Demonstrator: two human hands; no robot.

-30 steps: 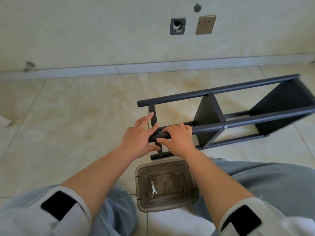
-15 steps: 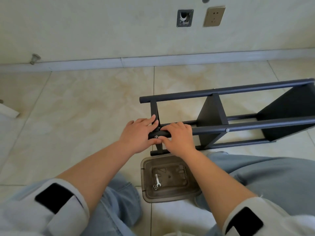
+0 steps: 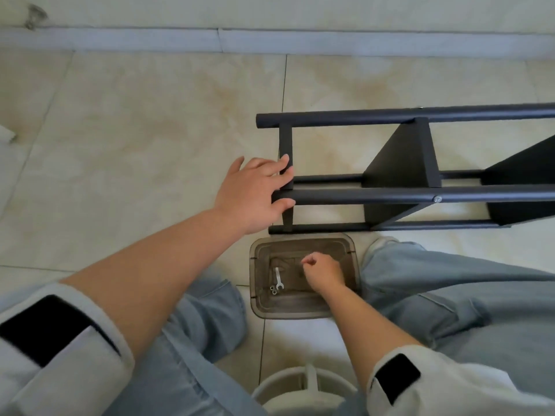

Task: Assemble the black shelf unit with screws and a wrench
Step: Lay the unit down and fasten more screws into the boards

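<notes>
The black shelf unit (image 3: 399, 163) lies on its side on the tiled floor, its tubes running off to the right. My left hand (image 3: 255, 193) holds the left end of the near upper tube (image 3: 345, 196), thumb under it and fingers against the short crossbar. A silver screw head (image 3: 437, 199) shows on that tube. My right hand (image 3: 322, 271) is inside the translucent brown box (image 3: 354, 250), fingers curled and fingertips pinched together; nothing shows between them. A small silver wrench (image 3: 278, 279) and two nuts (image 3: 273, 290) lie in the box, left of that hand.
The box stands on the floor between my knees, just in front of the shelf's lowest tube (image 3: 318, 228). A white round object (image 3: 303, 388) sits at the bottom edge. The wall's skirting (image 3: 270, 40) runs along the back, with open floor tiles to the left.
My right hand has left the tube end and dropped into the box. My left hand stays at the tube end. The view has tilted down.
</notes>
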